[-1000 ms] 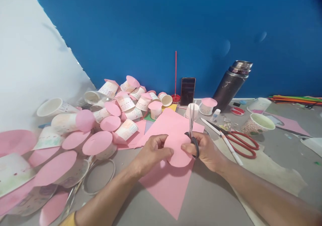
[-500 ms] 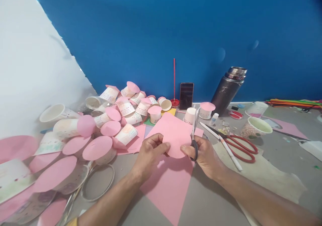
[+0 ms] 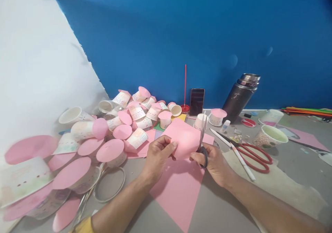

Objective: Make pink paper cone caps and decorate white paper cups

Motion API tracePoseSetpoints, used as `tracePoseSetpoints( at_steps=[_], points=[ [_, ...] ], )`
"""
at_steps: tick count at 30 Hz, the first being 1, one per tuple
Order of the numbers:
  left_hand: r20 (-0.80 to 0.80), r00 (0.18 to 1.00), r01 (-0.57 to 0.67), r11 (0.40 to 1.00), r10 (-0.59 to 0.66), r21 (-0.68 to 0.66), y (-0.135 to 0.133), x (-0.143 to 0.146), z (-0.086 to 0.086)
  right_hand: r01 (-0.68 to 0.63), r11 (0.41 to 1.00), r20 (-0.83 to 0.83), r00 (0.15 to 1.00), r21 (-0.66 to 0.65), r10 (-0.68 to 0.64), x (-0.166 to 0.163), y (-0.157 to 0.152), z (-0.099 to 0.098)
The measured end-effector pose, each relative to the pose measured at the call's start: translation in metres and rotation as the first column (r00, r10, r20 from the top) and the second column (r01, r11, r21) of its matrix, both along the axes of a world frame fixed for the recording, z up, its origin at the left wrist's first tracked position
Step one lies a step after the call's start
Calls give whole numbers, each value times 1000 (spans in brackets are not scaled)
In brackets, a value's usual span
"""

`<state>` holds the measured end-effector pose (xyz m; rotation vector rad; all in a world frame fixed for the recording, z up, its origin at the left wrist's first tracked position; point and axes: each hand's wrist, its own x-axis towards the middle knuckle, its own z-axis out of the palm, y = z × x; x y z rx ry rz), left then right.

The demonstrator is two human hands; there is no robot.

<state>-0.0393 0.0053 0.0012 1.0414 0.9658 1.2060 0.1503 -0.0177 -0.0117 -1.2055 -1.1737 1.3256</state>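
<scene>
A piece of pink paper (image 3: pixel 186 139) is pinched at its left edge between the thumb and fingers of my left hand (image 3: pixel 158 158). My right hand (image 3: pixel 216 165) is closed on a pair of scissors (image 3: pixel 203 132) with dark handles, their blades pointing up beside the paper's right edge. Whether the blades touch the paper, I cannot tell. Under both hands lies a larger pink sheet (image 3: pixel 178 195), one corner toward me. Red-handled scissors (image 3: pixel 259 162) and a white pen (image 3: pixel 242 162) rest to the right of my right hand.
Many decorated paper cups with pink discs (image 3: pixel 110 150) are heaped on the left. A roll of tape (image 3: pixel 123 188) lies by my left forearm. Behind stand a phone (image 3: pixel 197 101) and a dark flask (image 3: pixel 238 96). A patterned cup (image 3: pixel 269 136) is at right.
The view has shifted, so everything sits slightly further right. My right thumb has come away from the paper's lower edge, and the paper has tilted in my left hand.
</scene>
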Motion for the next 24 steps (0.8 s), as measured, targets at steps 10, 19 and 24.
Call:
tracePoseSetpoints(
  at_steps=[10,19,24],
  points=[
    [149,988,34,999,-33,-7,-4,5,2,-88,996,39,995,-18,89,-8,-7,0],
    [69,990,126,991,-122,-54,-5,-10,20,-495,866,24,869,72,494,20,1,11],
    [-65,986,153,988,-153,-9,-5,-6,15,-370,926,15,929,71,370,18,1,15]
  ],
)
